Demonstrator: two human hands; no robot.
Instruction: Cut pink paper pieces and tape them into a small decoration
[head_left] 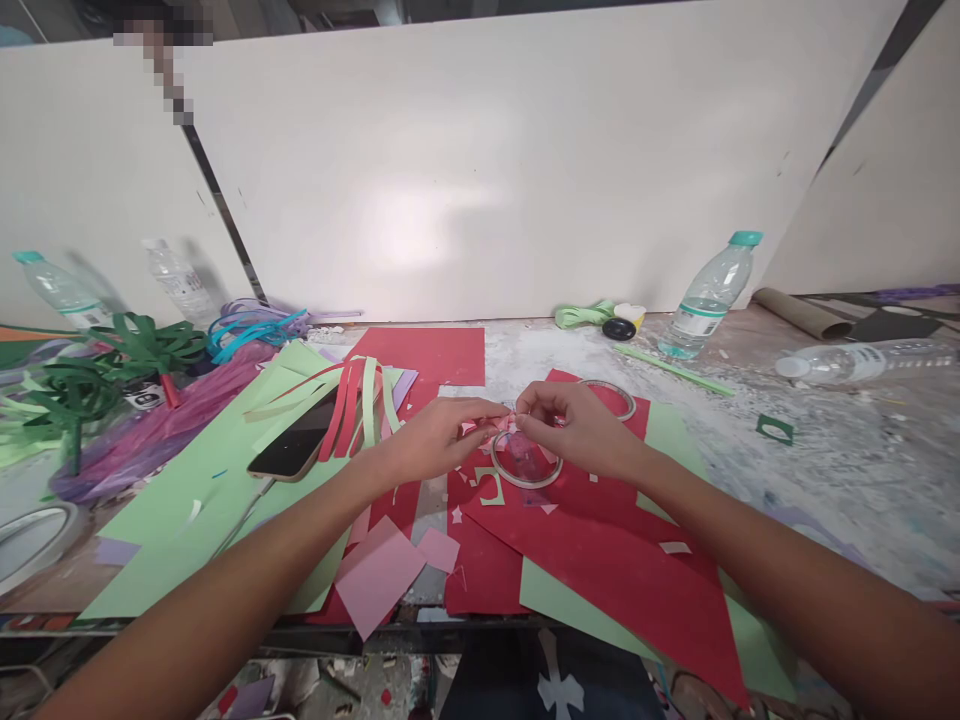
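Observation:
My left hand (439, 435) and my right hand (574, 425) meet fingertip to fingertip over red paper (600, 530). Both are closed in a pinch around a small pink paper piece (501, 424), largely hidden by the fingers. Just below them lies a roll of clear tape (529, 484), with a second tape roll (630, 408) behind my right hand. A cut scrap of light green paper (490, 488) rests left of the nearer roll. Pink paper squares (379, 580) lie near the table's front edge.
Left of my hands, a phone (292, 440) lies on green sheets (187, 500) beside red and green paper strips (352, 405). Dark green paper flowers (150, 345) are farther left. A bottle (709, 300) stands at right; another bottle (862, 362) lies down. A white panel (525, 150) closes the back.

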